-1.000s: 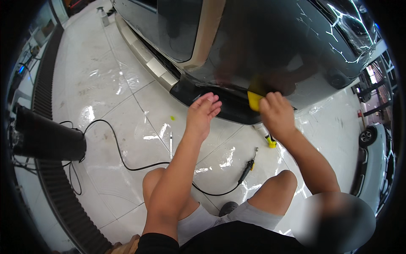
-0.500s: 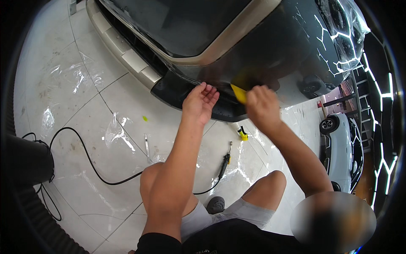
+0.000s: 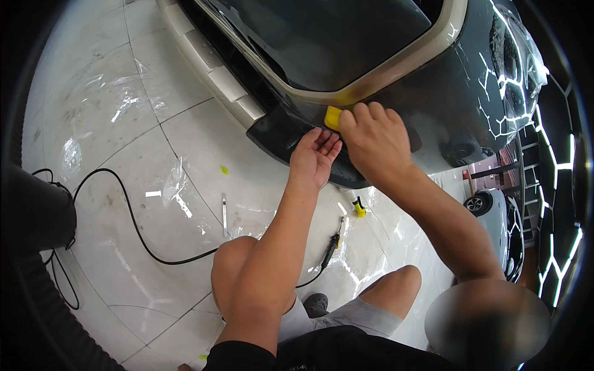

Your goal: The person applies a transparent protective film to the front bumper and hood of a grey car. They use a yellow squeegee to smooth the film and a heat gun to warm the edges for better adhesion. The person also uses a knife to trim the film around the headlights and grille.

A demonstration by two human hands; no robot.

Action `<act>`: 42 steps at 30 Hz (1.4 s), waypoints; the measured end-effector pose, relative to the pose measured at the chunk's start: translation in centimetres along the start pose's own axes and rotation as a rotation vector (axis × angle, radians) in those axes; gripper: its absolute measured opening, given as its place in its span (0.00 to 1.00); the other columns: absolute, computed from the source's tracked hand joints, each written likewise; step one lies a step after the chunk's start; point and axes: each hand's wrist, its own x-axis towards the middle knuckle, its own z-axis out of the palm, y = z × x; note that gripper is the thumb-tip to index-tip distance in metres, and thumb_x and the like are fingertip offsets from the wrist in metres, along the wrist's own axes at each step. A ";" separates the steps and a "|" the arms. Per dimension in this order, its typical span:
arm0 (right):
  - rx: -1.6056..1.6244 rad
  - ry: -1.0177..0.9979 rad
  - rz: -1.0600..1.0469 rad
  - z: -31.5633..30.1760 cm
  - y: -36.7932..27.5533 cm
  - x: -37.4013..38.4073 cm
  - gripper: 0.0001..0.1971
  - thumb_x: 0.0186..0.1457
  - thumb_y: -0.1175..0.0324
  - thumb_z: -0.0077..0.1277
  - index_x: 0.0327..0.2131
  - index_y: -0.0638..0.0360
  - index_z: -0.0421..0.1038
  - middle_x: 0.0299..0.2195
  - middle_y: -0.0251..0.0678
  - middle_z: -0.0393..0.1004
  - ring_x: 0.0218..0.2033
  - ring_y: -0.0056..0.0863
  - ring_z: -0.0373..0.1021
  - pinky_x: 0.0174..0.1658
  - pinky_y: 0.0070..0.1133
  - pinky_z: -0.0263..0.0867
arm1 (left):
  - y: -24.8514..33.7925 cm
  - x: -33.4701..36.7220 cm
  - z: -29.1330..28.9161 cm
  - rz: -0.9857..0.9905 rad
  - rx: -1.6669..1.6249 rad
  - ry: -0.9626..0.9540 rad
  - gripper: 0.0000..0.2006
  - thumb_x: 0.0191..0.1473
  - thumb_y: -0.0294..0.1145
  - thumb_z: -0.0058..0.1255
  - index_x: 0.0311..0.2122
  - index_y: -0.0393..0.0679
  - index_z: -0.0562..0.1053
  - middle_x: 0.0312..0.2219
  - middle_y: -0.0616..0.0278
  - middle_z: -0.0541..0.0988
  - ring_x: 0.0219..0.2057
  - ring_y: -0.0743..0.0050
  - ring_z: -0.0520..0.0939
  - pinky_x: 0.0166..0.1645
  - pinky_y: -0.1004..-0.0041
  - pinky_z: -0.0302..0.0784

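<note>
A yellow squeegee (image 3: pixel 332 118) is in my right hand (image 3: pixel 378 137), whose fingers are closed around it. Its blade lies against the dark bumper (image 3: pixel 371 114) of a car, just under a beige trim strip (image 3: pixel 408 59). Below and to the left of it, my left hand (image 3: pixel 312 158) is turned palm up at the bumper's black lower edge (image 3: pixel 275 133). Its thumb and fingers are curled together; anything thin between them cannot be made out. The two hands are close to each other.
A spray gun (image 3: pixel 332 247) with a black hose (image 3: pixel 145 247) lies on the tiled floor. Near it are a yellow-topped bottle (image 3: pixel 359 207), a slim cutter-like tool (image 3: pixel 224 215) and a green scrap (image 3: pixel 224 169). A dark cylinder (image 3: pixel 43 213) stands left; another car (image 3: pixel 495 222) is at right.
My right hand has moved the squeegee left and up along the bumper, closer to my left hand. The whole view has shifted slightly; my left hand stays at the lower edge.
</note>
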 end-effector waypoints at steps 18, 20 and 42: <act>1.220 -0.285 0.437 9.4 -9.0 -16.5 0.12 0.60 0.62 0.40 0.40 0.58 0.68 0.35 0.45 0.73 0.41 0.47 0.69 0.44 0.39 0.65 | 8.5 0.1 -2.9 0.153 0.660 0.130 0.11 0.56 0.37 0.51 0.41 0.43 0.70 0.33 0.62 0.73 0.36 0.68 0.74 0.44 0.66 0.74; 1.306 -0.600 0.723 14.7 -11.5 -24.0 0.18 0.55 0.59 0.45 0.43 0.62 0.67 0.36 0.49 0.75 0.39 0.49 0.72 0.42 0.38 0.67 | 6.8 0.4 -4.6 0.093 0.754 0.158 0.10 0.56 0.36 0.51 0.40 0.43 0.70 0.31 0.63 0.73 0.36 0.68 0.74 0.42 0.68 0.74; 1.639 -0.557 1.580 41.2 -17.2 -38.2 0.33 0.44 0.73 0.52 0.56 0.57 0.52 0.48 0.47 0.59 0.48 0.47 0.66 0.48 0.38 0.66 | -34.0 4.5 -7.0 0.143 1.275 0.166 0.16 0.59 0.35 0.50 0.51 0.43 0.66 0.44 0.58 0.73 0.45 0.62 0.76 0.51 0.61 0.70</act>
